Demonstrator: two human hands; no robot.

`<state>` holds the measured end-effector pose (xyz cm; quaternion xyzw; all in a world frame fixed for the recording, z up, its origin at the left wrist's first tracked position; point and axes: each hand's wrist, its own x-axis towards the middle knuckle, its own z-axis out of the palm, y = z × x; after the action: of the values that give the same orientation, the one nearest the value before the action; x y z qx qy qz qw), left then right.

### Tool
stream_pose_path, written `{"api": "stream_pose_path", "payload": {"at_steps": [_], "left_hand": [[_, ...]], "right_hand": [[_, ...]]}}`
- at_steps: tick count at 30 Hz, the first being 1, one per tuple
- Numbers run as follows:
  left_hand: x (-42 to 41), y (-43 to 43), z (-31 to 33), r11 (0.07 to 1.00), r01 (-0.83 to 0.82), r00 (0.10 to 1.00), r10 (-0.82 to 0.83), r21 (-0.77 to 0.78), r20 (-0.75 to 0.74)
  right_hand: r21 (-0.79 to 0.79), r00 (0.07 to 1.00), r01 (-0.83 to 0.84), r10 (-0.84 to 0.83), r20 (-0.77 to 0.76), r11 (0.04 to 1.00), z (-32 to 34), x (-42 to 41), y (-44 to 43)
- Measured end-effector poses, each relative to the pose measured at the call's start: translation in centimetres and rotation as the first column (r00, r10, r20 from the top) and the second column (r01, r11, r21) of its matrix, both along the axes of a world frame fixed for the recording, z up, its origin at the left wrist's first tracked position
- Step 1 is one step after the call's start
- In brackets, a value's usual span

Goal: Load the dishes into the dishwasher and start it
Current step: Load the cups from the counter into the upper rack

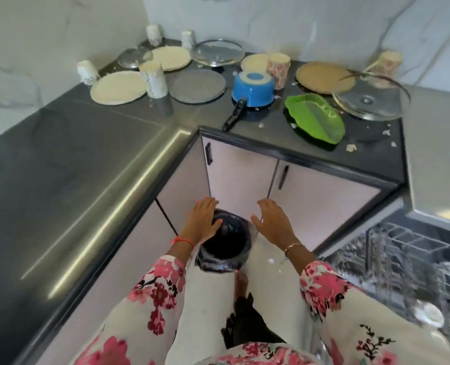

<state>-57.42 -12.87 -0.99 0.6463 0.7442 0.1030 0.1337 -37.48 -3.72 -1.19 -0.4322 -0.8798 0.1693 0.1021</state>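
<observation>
Down at center frame your left hand (202, 219) and right hand (273, 221) hang spread, holding nothing, over a black bin (226, 243); dirty dishes (197, 85) sit upper middle, dishwasher rack (408, 259) lower right.

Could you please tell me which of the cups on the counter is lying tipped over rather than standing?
The beige cup at the far right, tilted behind the large glass lid; the others stand.

Both hands, left hand (202, 219) and right hand (273, 222), hover empty with fingers (264, 205) spread above a black bin (225, 246). Dirty plates (118, 87), cups (153, 79), a blue pot (252, 89) crowd the desk's (60, 154) far corner.
</observation>
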Motion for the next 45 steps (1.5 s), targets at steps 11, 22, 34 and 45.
{"api": "stream_pose_path", "payload": {"at_steps": [11,22,34,45], "left_hand": [[-13.2,18.9,7.0,0.970,-0.131,0.991,0.131,0.206,0.013],[-28.2,24.4,7.2,0.908,-0.392,0.919,0.394,0.145,0.019],[-34.5,23.7,4.3,0.916,-0.363,0.932,0.358,0.171,0.057],[-38.7,22.1,6.8,0.701,-0.650,0.755,0.639,0.292,0.147]], "right_hand": [[0.188,0.976,-0.056,0.093,-0.195,0.981,9.9,-13.5,19.5],[0.140,0.949,-0.062,0.101,-0.298,0.988,13.1,-28.9,31.4],[0.134,0.924,-0.177,0.211,-0.318,0.975,13.5,-45.3,38.0],[0.085,0.818,-0.448,0.446,-0.362,0.890,16.2,-56.1,39.6]]}}
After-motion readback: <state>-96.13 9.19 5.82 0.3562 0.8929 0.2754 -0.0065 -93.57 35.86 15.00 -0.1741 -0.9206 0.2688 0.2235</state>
